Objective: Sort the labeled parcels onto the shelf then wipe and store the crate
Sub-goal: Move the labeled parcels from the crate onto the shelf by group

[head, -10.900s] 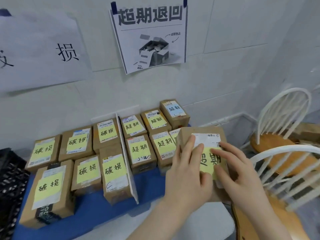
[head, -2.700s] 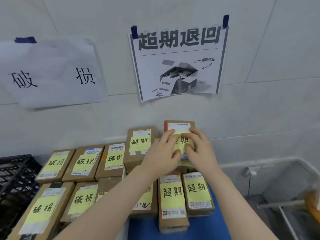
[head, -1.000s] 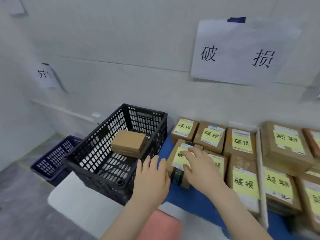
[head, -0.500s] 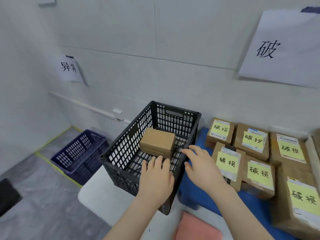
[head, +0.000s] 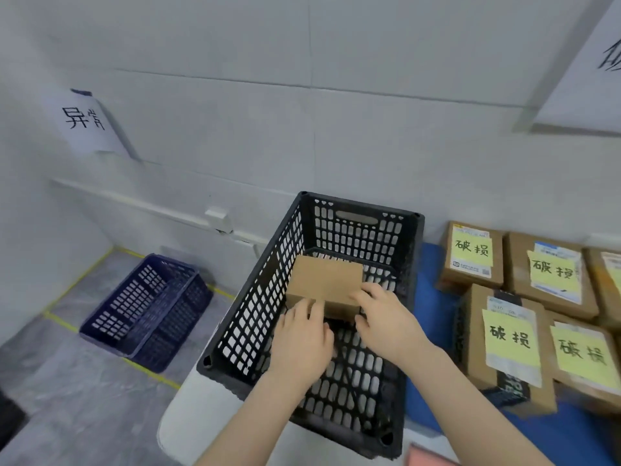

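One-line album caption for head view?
Left hand touches, right hand grips a brown cardboard box in a black plastic crate.

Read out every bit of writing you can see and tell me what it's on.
"异常": paper sign on the left wall.
"破损": yellow notes on four parcels right of the black crate.
Top-right wall sheet: cut off, unreadable.
Printed shipping labels: too small to read.
Parcel in the crate: no text shows.
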`<state>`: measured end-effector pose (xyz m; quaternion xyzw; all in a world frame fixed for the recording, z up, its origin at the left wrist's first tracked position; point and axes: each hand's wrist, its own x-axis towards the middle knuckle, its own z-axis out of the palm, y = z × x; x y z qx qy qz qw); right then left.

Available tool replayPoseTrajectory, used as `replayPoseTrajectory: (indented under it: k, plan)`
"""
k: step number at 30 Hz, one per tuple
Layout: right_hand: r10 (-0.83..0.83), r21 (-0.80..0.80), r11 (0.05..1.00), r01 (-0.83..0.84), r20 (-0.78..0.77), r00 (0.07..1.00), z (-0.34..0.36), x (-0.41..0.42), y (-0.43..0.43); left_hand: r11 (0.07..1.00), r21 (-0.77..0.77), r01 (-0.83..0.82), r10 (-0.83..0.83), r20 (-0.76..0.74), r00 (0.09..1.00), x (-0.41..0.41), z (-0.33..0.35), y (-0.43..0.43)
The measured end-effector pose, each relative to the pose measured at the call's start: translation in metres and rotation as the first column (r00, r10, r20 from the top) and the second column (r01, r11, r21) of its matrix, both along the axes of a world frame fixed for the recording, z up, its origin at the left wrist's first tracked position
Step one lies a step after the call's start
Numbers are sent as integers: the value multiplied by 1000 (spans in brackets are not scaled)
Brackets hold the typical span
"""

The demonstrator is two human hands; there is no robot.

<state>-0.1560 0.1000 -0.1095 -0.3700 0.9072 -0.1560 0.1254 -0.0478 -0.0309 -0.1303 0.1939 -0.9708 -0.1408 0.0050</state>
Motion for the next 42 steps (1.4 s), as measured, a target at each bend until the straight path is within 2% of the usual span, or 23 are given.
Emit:
replayPoseTrajectory:
  k: [4,7,9,13,16,19,23,25,27,29,31,33,37,39,42]
  plan:
    - [-88,59,995,84,63,994,-19,-18,-28,994,44,96,-99,83,992,-31,-16,-40]
    - [-114,158,983,91,149,982,-38,-31,-43,971,220,94,-128,148,981,-55,-32,-64]
    - [-142,223,970,96,201,969,-51,-38,-50,953,285,100,-155,178,972,-69,-42,-74]
    - [-183,276,954,115,233,955,-72,-45,-60,965,222,139,-185,201,962,-94,-56,-87]
    - [-213,241,957,160,216,953,-82,-37,-60,971,160,175,-203,177,963,-118,-64,-99]
    - [-221,220,959,177,196,955,-86,-25,-58,973,180,145,-176,171,970,-144,-73,-109]
    - [-240,218,958,188,246,939,-80,-15,-53,981,142,136,-162,189,969,-150,-76,-107]
    - [-350,133,936,327,244,904,-72,-15,-52,978,144,148,-175,194,965,-135,-66,-96]
    - [-480,-10,871,491,195,855,-61,-17,-54,973,137,188,-215,228,950,-113,-53,-81]
    - [-465,-78,872,482,169,869,-54,-17,-59,963,120,241,-264,242,934,-89,-41,-67]
    - [-379,39,925,378,149,913,-54,-8,-65,950,132,284,-309,246,919,-70,-38,-61]
    - [-364,195,923,331,166,917,-58,6,-64,949,169,266,-301,236,924,-59,-41,-66]
    - [-392,243,907,345,185,901,-59,27,-50,958,223,182,-226,194,955,-67,-53,-80]
    - [-454,239,885,400,249,856,-58,33,-45,942,289,172,-249,253,935,-75,-57,-81]
    - [-592,186,797,575,433,680,-58,39,-41,918,362,163,-295,346,891,-74,-57,-79]
